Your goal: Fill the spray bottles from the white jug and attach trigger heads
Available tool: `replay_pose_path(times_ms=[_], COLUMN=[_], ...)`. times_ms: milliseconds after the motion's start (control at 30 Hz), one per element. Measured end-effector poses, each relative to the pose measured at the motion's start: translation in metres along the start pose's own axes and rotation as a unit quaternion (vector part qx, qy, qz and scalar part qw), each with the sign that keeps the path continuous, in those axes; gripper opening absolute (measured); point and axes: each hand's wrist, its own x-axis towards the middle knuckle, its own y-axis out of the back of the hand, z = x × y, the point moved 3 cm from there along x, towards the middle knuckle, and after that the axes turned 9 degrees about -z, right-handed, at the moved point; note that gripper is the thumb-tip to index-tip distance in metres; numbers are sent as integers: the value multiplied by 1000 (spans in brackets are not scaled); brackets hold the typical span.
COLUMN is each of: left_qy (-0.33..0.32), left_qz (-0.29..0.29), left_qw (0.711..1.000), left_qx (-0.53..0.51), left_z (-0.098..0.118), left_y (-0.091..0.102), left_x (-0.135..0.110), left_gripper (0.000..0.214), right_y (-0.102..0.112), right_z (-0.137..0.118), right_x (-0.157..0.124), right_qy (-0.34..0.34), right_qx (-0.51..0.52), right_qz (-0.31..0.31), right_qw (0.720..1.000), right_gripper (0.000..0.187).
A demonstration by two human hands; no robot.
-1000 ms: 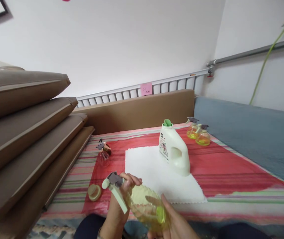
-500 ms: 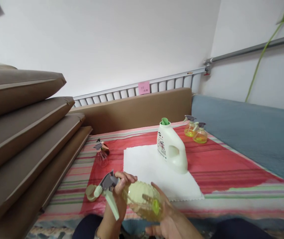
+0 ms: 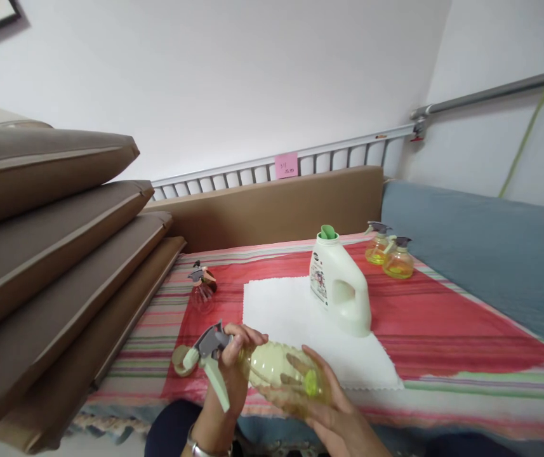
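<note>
A clear, yellow-tinted spray bottle (image 3: 276, 365) lies sideways in the air, its grey and pale-green trigger head pointing left. My left hand (image 3: 236, 362) is wrapped around its neck just behind the trigger. My right hand (image 3: 326, 400) cups the base end, fingers visible through the clear wall. A bright yellow-green patch shows inside near the base. Left of the trigger, a pale-green ring-shaped cap (image 3: 181, 360) rests on the red cloth. A large white-green jug (image 3: 341, 285) with a green piece in its mouth stands upright on a white cloth (image 3: 276, 311) beyond my hands.
Two spray bottles with yellow liquid (image 3: 398, 261) stand at the back right. A clear spray bottle (image 3: 201, 292) stands at left, with a darker one partly hidden behind it. Stacked brown cushions (image 3: 53, 254) rise on the left; a blue-covered edge (image 3: 481, 241) runs along the right.
The scene has shifted rightward in view as the head turned slightly left. My right hand has closed further around the bottle's base; my left hand keeps its hold on the neck.
</note>
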Motion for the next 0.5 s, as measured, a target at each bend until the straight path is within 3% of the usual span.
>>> replay_pose_path(times_ms=[133, 300, 400, 500], left_qy=[1, -12, -28, -39], left_qz=[-14, 4, 20, 35], left_qw=[1000, 1000, 999, 998], left_qx=[-20, -22, -19, -31], left_z=[-2, 2, 7, 10], left_y=[-1, 6, 13, 19], left_x=[-1, 1, 5, 8], left_gripper=[20, 20, 17, 13], right_y=[-1, 14, 25, 31], right_z=[7, 6, 8, 10], right_x=[-3, -3, -5, -6], right_qy=[-131, -76, -100, -128], right_qx=[49, 44, 61, 61], right_qz=[-28, 30, 83, 83], right_qw=[990, 996, 990, 986], right_gripper=[60, 61, 60, 58])
